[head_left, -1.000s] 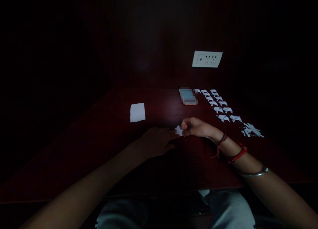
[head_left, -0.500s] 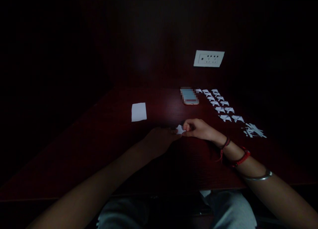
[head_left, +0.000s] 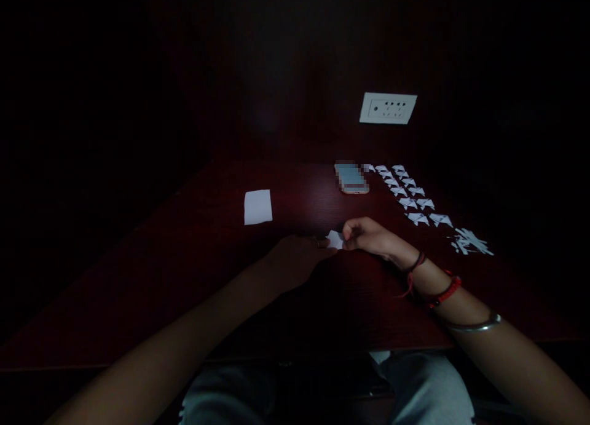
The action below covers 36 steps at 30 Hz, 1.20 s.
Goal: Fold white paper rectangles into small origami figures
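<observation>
A small folded piece of white paper (head_left: 335, 240) lies between my hands, low over the dark red table (head_left: 184, 277). My left hand (head_left: 302, 256) grips its left side, the fingers closed and mostly in shadow. On its right edge is my right hand (head_left: 366, 235), with thumb and index finger pinched together. Farther right stand several folded white paper shapes (head_left: 418, 219) in two slanting rows. A loose pile of thin white paper strips (head_left: 471, 242) lies nearest to them. Left of my hands rests a flat white paper sheet (head_left: 258, 207).
A phone (head_left: 351, 178) with a lit, blurred screen lies toward the back of the table. On the wall behind is a white power socket (head_left: 388, 109). The table's front edge runs above my knees (head_left: 428, 388). The surroundings are very dark.
My right hand has shifted slightly right along the paper's edge, its fingers curled more. More of the folded paper shows. My left hand stays nearly in place.
</observation>
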Motion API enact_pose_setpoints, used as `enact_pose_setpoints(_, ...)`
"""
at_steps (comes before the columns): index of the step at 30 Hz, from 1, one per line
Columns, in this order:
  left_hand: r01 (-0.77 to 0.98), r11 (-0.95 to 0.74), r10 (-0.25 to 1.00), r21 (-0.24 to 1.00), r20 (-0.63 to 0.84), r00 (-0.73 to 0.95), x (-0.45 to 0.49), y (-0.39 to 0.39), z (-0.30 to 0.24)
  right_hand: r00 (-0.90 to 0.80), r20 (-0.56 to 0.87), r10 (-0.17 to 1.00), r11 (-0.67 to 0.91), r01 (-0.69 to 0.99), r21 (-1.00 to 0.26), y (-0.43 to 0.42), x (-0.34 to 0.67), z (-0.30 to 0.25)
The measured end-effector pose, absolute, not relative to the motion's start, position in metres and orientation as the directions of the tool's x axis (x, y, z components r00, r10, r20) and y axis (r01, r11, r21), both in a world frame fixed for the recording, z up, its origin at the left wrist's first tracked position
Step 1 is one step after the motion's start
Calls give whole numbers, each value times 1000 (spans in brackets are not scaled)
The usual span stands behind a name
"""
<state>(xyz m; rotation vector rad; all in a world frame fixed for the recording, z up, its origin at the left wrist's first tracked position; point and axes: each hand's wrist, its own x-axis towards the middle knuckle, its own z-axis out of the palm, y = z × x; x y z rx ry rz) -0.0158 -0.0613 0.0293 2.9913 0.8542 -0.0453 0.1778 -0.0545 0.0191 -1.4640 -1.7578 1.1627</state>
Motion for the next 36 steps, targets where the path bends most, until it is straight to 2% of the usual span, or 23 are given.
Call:
enact_pose_setpoints(10, 543, -839, 542, 35, -30, 840, -17, -62, 30, -276, -130, 952, -12, 392, -920, -55, 181, 21)
enact_pose_setpoints(17, 488, -864, 488, 122, -27, 872, -25, -49, 33, -201, 37, 979, 116, 397, -911, -55, 199, 25)
enact_pose_setpoints(23, 417, -892, 428, 176, 29, 903, -24, -41, 33, -242, 155, 958, 270, 573, -774, -49, 198, 16)
enact_pose_setpoints(30, 442, -895, 446, 62, 169, 879, -19, -43, 37, -438, 110, 892, 385, 608, -694, -54, 200, 22)
enact_pose_setpoints(36, 413, -909, 416, 47, 131, 900, -19, -41, 35, -589, 156, 793, 580, 649, -493, -61, 203, 31)
